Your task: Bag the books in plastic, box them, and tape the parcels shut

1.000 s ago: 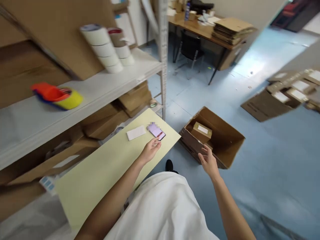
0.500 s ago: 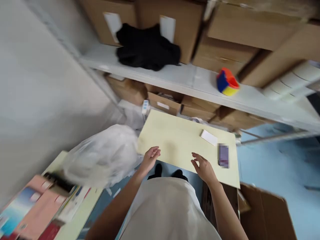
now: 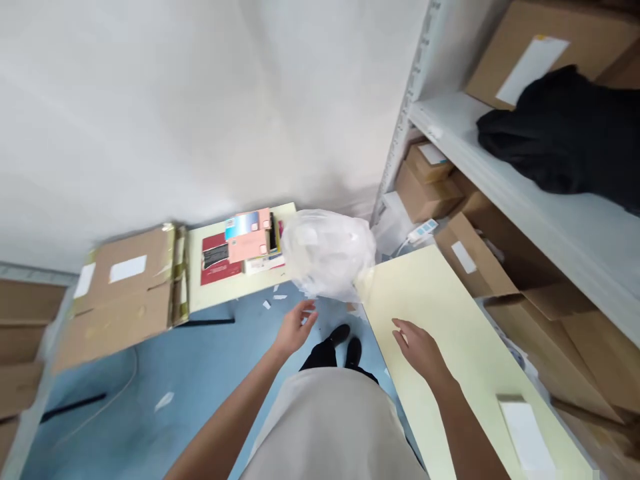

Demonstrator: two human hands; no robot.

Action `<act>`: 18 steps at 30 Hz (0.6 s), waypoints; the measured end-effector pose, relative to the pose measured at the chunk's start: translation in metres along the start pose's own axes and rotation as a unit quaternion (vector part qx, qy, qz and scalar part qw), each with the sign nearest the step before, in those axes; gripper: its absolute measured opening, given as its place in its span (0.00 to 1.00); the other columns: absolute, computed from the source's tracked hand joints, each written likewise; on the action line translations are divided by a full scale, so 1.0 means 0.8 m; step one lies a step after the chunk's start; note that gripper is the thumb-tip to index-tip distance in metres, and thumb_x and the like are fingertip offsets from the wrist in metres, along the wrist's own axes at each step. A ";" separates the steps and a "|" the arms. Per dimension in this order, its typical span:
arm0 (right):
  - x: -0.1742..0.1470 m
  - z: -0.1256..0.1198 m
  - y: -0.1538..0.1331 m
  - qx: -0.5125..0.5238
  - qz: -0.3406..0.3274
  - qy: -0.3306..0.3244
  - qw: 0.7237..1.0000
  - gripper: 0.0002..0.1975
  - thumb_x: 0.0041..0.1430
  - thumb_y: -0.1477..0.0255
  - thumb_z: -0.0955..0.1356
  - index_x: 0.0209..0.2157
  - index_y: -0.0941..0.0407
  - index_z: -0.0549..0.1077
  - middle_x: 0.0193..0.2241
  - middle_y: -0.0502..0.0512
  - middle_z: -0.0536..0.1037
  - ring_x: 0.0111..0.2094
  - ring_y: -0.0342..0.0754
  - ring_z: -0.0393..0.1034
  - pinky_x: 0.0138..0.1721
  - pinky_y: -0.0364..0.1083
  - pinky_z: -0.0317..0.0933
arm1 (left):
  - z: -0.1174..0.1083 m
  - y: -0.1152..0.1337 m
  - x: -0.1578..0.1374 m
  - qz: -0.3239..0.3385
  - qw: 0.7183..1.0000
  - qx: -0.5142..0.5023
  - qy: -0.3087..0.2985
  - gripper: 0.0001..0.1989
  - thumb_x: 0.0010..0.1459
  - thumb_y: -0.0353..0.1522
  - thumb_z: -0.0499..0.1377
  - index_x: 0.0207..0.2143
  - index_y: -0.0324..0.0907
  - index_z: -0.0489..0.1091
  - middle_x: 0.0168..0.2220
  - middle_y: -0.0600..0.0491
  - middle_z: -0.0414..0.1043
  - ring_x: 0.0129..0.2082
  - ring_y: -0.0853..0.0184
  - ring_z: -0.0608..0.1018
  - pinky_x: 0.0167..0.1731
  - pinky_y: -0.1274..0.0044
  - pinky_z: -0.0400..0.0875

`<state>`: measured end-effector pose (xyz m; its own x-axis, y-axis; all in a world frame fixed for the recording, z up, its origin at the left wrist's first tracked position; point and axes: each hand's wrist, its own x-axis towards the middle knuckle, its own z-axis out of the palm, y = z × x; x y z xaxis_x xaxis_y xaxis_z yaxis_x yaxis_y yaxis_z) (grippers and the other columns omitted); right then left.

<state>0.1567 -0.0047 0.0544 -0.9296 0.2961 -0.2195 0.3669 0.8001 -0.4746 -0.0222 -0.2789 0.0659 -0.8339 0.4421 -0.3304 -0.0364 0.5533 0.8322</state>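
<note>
My left hand (image 3: 296,328) hangs in the air over the blue floor, fingers loosely curved and apart, with nothing in it. Over the near edge of the pale yellow table (image 3: 450,307) is my right hand (image 3: 416,347), its thumb and fingers apart and likewise holding nothing. A large translucent white plastic bag (image 3: 327,253), bulging full, stands ahead between the two tables; its contents cannot be made out. On the right table lies a white flat box (image 3: 525,433), partly cut off by the frame's lower edge.
Against the wall, a second table (image 3: 215,293) carries pink and blue packets (image 3: 249,237), a red folder (image 3: 213,267) and flattened cardboard (image 3: 125,287). Shelving at right holds cartons (image 3: 425,187) and black cloth (image 3: 565,133). A power strip (image 3: 423,231) lies beyond the table. Paper scraps dot the floor.
My view and body have turned left, so the shelf and right table have swung to the right, and the wall-side table is now ahead. Both hands stay raised and hold nothing.
</note>
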 end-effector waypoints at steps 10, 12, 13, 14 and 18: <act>0.103 0.012 -0.083 -0.057 -0.225 -0.091 0.968 0.19 0.64 0.69 0.58 0.51 0.53 0.72 0.47 0.59 0.78 0.44 0.55 0.75 0.44 0.52 0.67 | -0.067 -0.065 -0.062 -0.060 0.985 -0.007 0.160 0.23 0.53 0.47 0.56 0.45 0.42 0.70 0.44 0.42 0.77 0.41 0.54 0.80 0.42 0.64 0.73; 0.120 0.021 -0.111 -0.053 -0.246 -0.118 0.960 0.19 0.63 0.69 0.59 0.52 0.53 0.71 0.48 0.59 0.78 0.45 0.55 0.75 0.46 0.52 0.67 | -0.084 -0.086 -0.058 -0.080 0.980 -0.004 0.183 0.23 0.52 0.47 0.57 0.44 0.42 0.71 0.44 0.42 0.77 0.41 0.53 0.80 0.43 0.63 0.73; 0.127 0.028 -0.126 -0.046 -0.254 -0.137 0.956 0.19 0.63 0.69 0.59 0.52 0.53 0.71 0.48 0.59 0.77 0.46 0.54 0.74 0.47 0.52 0.66 | -0.093 -0.096 -0.056 -0.092 0.977 -0.003 0.193 0.23 0.51 0.48 0.58 0.43 0.42 0.72 0.43 0.42 0.77 0.41 0.53 0.80 0.43 0.63 0.73; 0.133 0.036 -0.143 -0.039 -0.260 -0.158 0.952 0.19 0.63 0.69 0.60 0.53 0.53 0.71 0.49 0.59 0.77 0.47 0.54 0.74 0.48 0.52 0.66 | -0.103 -0.107 -0.055 -0.103 0.974 -0.004 0.202 0.23 0.50 0.48 0.58 0.43 0.43 0.72 0.42 0.42 0.78 0.41 0.53 0.80 0.43 0.63 0.73; 0.152 0.080 -0.217 -0.055 -0.275 -0.241 0.929 0.21 0.62 0.69 0.61 0.56 0.54 0.69 0.52 0.60 0.75 0.52 0.55 0.70 0.51 0.52 0.64 | -0.149 -0.153 -0.049 -0.139 0.962 -0.016 0.234 0.24 0.46 0.48 0.61 0.42 0.43 0.73 0.43 0.43 0.78 0.44 0.52 0.79 0.47 0.63 0.71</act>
<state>-0.0181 -0.1408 0.0554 -0.8415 -0.4211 -0.3385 -0.1905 0.8176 -0.5434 -0.0509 -0.4484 0.0300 -0.9455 -0.0906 -0.3128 -0.3056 0.5785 0.7562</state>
